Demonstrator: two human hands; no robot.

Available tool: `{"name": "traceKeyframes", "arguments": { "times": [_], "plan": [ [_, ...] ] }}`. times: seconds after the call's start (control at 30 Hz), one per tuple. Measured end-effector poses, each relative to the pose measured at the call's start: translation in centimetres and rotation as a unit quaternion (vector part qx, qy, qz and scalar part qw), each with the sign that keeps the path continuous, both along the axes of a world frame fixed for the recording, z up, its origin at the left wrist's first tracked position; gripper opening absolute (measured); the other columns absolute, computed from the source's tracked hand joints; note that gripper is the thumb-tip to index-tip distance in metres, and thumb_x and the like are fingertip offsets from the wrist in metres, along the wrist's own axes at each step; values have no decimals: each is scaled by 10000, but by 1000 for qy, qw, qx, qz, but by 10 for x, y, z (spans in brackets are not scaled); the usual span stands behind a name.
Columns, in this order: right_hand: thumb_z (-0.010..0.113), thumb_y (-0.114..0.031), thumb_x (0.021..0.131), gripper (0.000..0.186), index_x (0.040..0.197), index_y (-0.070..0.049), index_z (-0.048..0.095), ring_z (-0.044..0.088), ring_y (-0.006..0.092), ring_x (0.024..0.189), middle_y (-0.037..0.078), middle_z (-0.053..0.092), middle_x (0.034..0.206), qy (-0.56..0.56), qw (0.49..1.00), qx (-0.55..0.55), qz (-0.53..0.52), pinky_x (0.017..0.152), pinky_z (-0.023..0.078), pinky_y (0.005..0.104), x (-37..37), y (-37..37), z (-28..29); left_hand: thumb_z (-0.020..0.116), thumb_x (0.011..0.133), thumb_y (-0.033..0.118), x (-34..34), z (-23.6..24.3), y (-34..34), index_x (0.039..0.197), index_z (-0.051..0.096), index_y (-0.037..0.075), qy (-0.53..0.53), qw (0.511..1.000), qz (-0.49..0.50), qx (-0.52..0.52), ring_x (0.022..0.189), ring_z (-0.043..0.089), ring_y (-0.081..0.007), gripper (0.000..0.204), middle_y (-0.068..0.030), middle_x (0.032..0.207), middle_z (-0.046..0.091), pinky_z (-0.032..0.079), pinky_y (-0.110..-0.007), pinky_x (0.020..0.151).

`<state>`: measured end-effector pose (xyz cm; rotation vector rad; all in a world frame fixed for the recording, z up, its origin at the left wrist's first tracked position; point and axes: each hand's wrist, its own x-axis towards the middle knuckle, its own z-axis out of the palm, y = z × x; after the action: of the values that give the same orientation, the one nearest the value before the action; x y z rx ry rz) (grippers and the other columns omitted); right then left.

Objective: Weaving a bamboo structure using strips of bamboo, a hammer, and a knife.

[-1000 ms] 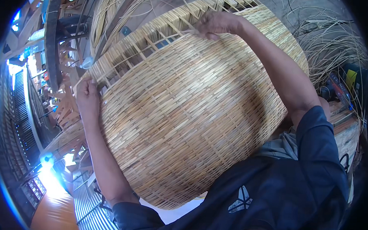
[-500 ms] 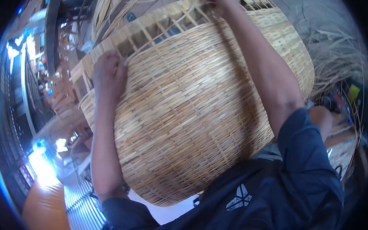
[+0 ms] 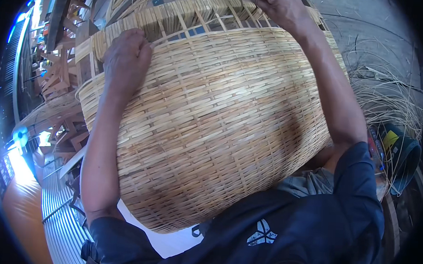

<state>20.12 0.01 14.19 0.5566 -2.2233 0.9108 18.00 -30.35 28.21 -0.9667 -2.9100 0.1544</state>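
A large, curved woven rattan panel (image 3: 222, 109) fills the middle of the view, tilted up in front of me. Along its far edge, bare upright stakes cross a gap to a rail wrapped in cane strips (image 3: 150, 21). My left hand (image 3: 126, 57) is closed over the weave's far left edge, fingers curled downward and partly hidden. A pale strand (image 3: 170, 40) runs from beside that hand along the weave's top edge. Over the wrapped rail at the far right, my right hand (image 3: 283, 10) has bent fingers pressed together; what they hold, if anything, cannot be made out.
Loose cane strands (image 3: 387, 97) lie in a tangle on the floor at right, near a dark green container (image 3: 403, 164). Wooden frame pieces (image 3: 58, 78) stand at left. An orange surface (image 3: 21, 213) and a ribbed pale sheet (image 3: 64, 210) are at lower left.
My right hand has shifted right and come nearer, still at the far rail. The left hand stays at the weave's edge. The view has turned slightly, showing more floor at right.
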Motion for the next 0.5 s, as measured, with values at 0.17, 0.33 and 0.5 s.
{"name": "traceKeyframes", "arguments": {
  "times": [0.17,0.33,0.5],
  "plan": [
    [570,-220,861,210,928,-37,646,655,295,799,150,669,851,-312,943,-72,-92,733,521,372,26,24,-23,558,841,187,-4,14,5,887,616,37,77,993,16,-85,999,541,-287,168,-93,1074,575,404,-422,850],
    [558,-413,859,330,911,-103,658,637,290,803,122,661,844,-457,851,125,-228,729,502,408,20,19,-60,549,846,188,-8,16,5,889,624,30,106,991,8,-85,992,545,-299,180,-112,1063,576,416,-423,836],
    [530,-251,855,252,945,-80,691,652,261,945,121,681,974,-517,832,88,-183,776,502,379,2,-38,-7,558,846,217,-30,43,-30,900,653,29,173,975,65,-124,978,556,-328,218,-149,1060,576,432,-426,839]
  ]
}}
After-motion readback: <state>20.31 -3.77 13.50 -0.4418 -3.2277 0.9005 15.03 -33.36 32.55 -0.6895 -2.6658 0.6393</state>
